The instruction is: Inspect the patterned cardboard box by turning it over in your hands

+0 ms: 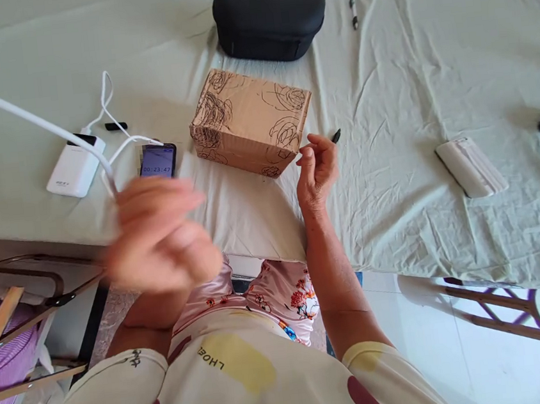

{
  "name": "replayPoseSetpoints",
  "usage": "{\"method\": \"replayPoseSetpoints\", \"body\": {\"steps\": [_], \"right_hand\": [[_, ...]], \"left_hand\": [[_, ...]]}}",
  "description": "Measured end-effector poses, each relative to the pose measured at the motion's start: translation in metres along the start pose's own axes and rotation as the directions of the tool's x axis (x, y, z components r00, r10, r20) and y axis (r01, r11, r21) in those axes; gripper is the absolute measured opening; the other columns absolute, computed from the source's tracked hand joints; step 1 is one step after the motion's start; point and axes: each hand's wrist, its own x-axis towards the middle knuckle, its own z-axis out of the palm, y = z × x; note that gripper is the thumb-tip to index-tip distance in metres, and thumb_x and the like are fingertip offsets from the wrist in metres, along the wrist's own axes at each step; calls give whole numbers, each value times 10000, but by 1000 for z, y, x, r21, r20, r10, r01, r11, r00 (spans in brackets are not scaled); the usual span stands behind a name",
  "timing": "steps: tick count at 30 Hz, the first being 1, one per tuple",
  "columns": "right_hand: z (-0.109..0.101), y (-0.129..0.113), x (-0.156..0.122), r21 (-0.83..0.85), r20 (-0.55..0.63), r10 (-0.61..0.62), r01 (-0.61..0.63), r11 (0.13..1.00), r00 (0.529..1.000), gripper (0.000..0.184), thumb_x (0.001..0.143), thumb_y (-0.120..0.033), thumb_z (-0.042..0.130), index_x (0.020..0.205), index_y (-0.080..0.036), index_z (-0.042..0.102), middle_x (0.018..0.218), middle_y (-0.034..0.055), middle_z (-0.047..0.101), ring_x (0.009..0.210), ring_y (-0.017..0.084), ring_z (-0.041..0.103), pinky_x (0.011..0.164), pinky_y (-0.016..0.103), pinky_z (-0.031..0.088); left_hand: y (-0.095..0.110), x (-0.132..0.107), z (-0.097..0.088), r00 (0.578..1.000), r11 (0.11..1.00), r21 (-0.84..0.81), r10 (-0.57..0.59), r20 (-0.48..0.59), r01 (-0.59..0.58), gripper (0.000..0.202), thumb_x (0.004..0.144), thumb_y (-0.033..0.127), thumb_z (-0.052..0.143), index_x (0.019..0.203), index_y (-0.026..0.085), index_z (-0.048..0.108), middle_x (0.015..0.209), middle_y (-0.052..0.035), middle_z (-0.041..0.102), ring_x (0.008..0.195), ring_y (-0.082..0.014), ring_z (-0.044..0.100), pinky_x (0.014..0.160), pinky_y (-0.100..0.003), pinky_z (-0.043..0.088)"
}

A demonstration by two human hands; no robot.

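Head view looks down on a bed covered by a wrinkled pale green sheet (431, 82), biggest thing in frame. Next in size, a black padded case (270, 15) lies at the far edge, just behind a brown cardboard box (252, 120) with scribbled swirl marks, which sits mid-bed on the sheet, angled. Left hand (157, 233) is raised near the camera, motion-blurred, fingers loosely spread and holding nothing that can be made out; it hovers above the bed edge, in front of the phone. Right hand (317, 168) is raised just beside the near right corner of the box, not touching it, fingers (310, 153) curled partly closed with thumb near fingertips; a small dark tip (336, 136) shows just past them, cannot tell if it is gripped or lying on the sheet. White power bank (76, 168) sits left, with a white cable (110, 109) looping off it toward a phone (158, 161) showing a timer screen. A white folded object (471, 166) lies right, well apart from the box. A small pen (353, 12) lies far right of the case.
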Motion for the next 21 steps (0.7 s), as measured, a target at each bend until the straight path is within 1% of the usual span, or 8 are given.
{"method": "replayPoseSetpoints", "body": {"steps": [2,3,4,6,9,11,14,21], "right_hand": [[-2,-6,0,-9,-5,-61,61,998,998,615,1022,-780,421,1278,-266,641,1038,58,625,826,180,640,757,355,579],[-2,-8,1,-21,-3,-89,89,996,996,618,1020,-776,433,1284,-260,645,1088,68,635,849,177,645,759,346,578],[-3,-11,1,-34,3,-111,112,993,994,618,1019,-772,444,1287,-255,652,1135,77,642,870,174,648,757,335,577],[-4,-13,1,-51,13,-149,149,987,989,591,1028,-746,461,1282,-254,668,1191,86,650,895,170,653,748,319,577],[-4,-13,2,-13,25,-187,188,982,982,480,1064,-658,479,1259,-273,687,1186,73,672,907,177,670,766,331,597],[-3,-12,1,21,36,-178,177,984,983,430,1072,-637,485,1253,-306,691,1172,63,687,923,197,688,758,349,610],[-2,-11,0,53,63,-135,132,990,989,414,1065,-655,491,1267,-349,685,1178,59,691,955,226,701,719,358,612],[-4,-18,-2,80,75,-136,130,988,988,412,1057,-634,536,1214,-299,716,1126,61,688,952,212,697,801,361,621]], "left_hand": [[-7,11,23,992,988,94,124,-6,-123,337,1076,500,415,1235,311,644,1179,-95,714,1206,-284,671,1125,-555,515],[-12,17,38,986,975,144,163,37,-166,335,1077,475,413,1235,291,644,1206,-94,721,1255,-288,657,1159,-551,487],[-19,23,55,980,964,187,173,102,-190,342,1079,460,409,1245,275,644,1258,-95,719,1314,-291,632,1194,-545,453],[-37,33,86,965,957,227,124,233,-178,392,1089,462,370,1279,260,647,1369,-100,692,1416,-299,573,1258,-547,367],[-61,39,117,944,942,265,119,307,-205,417,1091,476,372,1296,260,663,1406,-112,682,1451,-303,551,1288,-557,309],[-71,37,126,941,940,261,135,310,-221,438,1085,512,388,1312,257,663,1413,-117,682,1449,-299,557,1304,-555,296],[-76,31,127,946,944,241,155,284,-227,476,1068,579,412,1334,267,653,1426,-111,681,1457,-290,554,1326,-551,278],[-73,24,132,969,958,221,136,205,-181,503,1030,668,461,1278,273,650,1416,-108,683,1491,-304,522,1359,-597,166]]}}
